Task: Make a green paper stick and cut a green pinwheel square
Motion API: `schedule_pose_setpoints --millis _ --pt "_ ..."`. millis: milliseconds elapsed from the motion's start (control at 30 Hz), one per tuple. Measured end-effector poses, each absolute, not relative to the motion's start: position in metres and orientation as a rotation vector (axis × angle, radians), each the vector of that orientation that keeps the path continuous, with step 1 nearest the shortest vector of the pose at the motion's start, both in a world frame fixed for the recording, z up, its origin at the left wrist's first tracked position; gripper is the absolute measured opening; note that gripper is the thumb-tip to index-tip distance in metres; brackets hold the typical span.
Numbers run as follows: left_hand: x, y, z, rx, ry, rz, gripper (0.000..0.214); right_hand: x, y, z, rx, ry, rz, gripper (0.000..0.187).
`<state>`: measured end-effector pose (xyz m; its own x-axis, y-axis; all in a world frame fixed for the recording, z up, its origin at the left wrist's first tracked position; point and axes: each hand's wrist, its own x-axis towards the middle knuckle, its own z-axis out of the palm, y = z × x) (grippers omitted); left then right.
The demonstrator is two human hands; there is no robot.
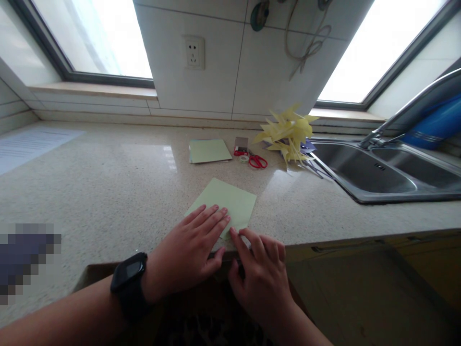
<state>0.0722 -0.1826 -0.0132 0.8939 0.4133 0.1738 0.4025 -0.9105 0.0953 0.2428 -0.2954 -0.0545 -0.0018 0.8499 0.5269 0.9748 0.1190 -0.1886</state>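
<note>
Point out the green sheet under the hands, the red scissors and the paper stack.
green sheet (pixel 230 199), head view, bare middle beyond the fingers
red scissors (pixel 258 162), head view, the handles
paper stack (pixel 209 150), head view, middle of top sheet

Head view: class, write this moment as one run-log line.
left hand: flat on green sheet | right hand: fingers at its near edge | behind: paper stack, red scissors, yellow paper shapes | right: sink

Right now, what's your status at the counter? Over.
Left hand flat on green paper sheet. Right hand touching its near edge. Scissors, paper stack farther back, apart.
</note>
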Motion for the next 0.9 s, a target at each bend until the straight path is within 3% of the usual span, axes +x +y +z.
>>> schedule_pose_setpoints --millis 567,900 --pt "0.0720 -0.1810 -0.0159 2.978 0.631 0.351 0.057 0.2453 -0.2960 -0.0567 -1.732 -1.881 -0.321 0.044" --pt "0.0717 -0.1809 -0.0167 2.987 0.641 0.337 0.058 0.2453 -0.2967 -0.0577 -1.649 -1.850 -0.302 0.029"
